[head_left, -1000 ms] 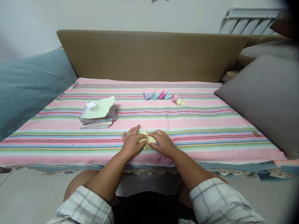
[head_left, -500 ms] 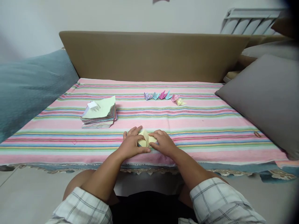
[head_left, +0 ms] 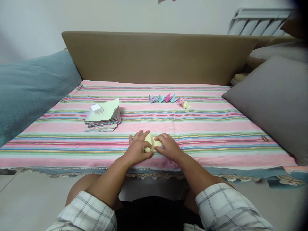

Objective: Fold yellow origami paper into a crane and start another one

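Between my hands, near the front of the striped cloth, is a piece of folded pale yellow paper (head_left: pixel 149 138), with a rounded flap standing up at its middle. My left hand (head_left: pixel 137 148) holds the paper's left side, its index finger curled against the raised flap and its thumb along the near edge. The other left fingers are spread on the far side. On the right end, my right hand (head_left: pixel 167 147) pinches the paper between thumb and fingers. Both hands partly cover the paper, so its full shape is hidden.
A stack of coloured paper (head_left: pixel 102 123) stands at the left, topped by a small white block (head_left: pixel 96 108). Several folded paper cranes (head_left: pixel 168 98) form a row farther back. A grey cushion (head_left: pixel 269 106) leans at the right, near a small brownish ring (head_left: pixel 265 138).
The paper's middle flap has opened and now rises rounded. My left thumb has shifted off the flap to the near edge, while my right hand stays almost in place.
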A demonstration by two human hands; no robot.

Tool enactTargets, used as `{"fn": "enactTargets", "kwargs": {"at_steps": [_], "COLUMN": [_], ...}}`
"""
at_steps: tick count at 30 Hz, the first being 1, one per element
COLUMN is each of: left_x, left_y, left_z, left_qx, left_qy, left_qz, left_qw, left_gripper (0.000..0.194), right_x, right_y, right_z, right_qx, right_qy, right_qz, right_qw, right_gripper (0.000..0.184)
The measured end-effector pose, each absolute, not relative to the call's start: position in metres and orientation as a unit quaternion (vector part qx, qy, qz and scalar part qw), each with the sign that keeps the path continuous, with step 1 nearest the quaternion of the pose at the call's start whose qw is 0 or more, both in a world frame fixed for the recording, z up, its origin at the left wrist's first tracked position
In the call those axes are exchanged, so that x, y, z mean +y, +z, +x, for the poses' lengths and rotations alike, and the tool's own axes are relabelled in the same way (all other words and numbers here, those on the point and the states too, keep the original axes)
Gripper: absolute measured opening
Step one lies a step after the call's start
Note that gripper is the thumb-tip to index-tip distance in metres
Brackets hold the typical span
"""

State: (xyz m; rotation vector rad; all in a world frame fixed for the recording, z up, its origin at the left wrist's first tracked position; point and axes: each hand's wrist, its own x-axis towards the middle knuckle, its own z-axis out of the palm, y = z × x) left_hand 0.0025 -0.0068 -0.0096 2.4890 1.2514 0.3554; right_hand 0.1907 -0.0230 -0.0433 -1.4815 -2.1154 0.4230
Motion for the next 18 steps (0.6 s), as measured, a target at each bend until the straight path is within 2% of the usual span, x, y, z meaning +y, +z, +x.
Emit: {"fn": "enactTargets", "kwargs": {"at_steps": [6, 18], "left_x": [-0.0071, -0.0032], "left_y": [-0.0113, -0.0154], "left_z": [0.0025, -0.0013], "left_qx": [0.426, 0.416], "left_qy": [0.136, 0.123], "left_qz": [0.882, 0.887], "left_qw": [0.147, 0.159], "left_gripper": [0.014, 0.025], "right_x": [-0.024, -0.0212], "right_y": [-0.0407, -0.0443], "right_z": [0.1902, 0.1954], "right_qx": [-0.781, -0.782], "right_qy": [0.16, 0.178], "right_qz": [-0.541, -0.527], "right_qw": [0.267, 0.282], "right_gripper": [0.029, 0.026]}}
